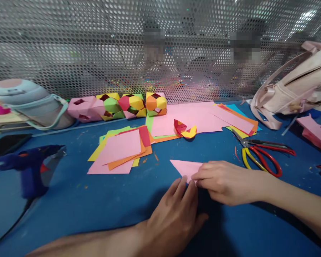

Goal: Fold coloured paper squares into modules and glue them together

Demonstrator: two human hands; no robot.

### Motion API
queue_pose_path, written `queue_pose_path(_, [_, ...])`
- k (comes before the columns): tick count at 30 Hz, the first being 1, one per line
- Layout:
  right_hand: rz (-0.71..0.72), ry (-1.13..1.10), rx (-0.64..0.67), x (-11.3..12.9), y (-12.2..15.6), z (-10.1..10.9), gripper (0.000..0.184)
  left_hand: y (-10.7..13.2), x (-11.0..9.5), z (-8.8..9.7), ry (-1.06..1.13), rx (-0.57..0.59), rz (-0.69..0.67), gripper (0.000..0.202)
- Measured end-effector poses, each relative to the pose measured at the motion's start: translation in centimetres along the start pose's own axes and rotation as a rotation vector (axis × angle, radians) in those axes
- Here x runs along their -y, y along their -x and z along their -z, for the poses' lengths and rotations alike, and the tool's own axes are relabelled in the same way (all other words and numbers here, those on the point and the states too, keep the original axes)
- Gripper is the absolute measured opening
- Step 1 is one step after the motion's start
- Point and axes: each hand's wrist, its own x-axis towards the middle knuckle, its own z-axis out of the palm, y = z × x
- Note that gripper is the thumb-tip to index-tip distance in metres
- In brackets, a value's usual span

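A pink sheet of paper [186, 167], folded into a triangle, lies on the blue table in front of me. My left hand [176, 216] rests on the table with its fingers stretched out. Its fingertips touch the near edge of that paper, and the thumb points off to the right. From the right, my right hand [226, 182] covers much of the folded sheet, its bent fingers pressed together on it near the left fingertips. Just beyond stands a small red and yellow folded paper piece [186, 130].
Colored paper squares [120, 148] are stacked left of centre. Several folded paper balls [132, 105] line the mesh partition [96, 53]. Scissors and pliers [253, 146] lie right of my hands. A blue glue gun [30, 167], a pale bottle [32, 103] and a backpack [296, 82] flank the table [82, 210].
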Motion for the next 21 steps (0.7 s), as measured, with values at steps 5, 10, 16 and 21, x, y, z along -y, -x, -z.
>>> queue_pose_path(5, [-0.142,-0.113,-0.238,-2.1,-0.8,-0.2,0.026,0.0,-0.1,0.1,-0.003,0.054,0.008,0.040])
queue_pose_path(10, [-0.205,-0.137,-0.217,-4.2,-2.3,-1.3,0.026,0.4,-0.3,-0.1,-0.021,0.018,0.030,0.040])
queue_pose_path(16, [-0.191,-0.174,-0.112,-4.7,-3.2,-1.3,0.025,0.3,-0.3,-0.1,-0.009,-0.014,0.027,0.038])
queue_pose_path(21, [-0.182,-0.213,-0.111,-4.9,-3.3,-1.3,0.024,0.2,-0.2,-0.2,0.011,-0.043,0.035,0.035])
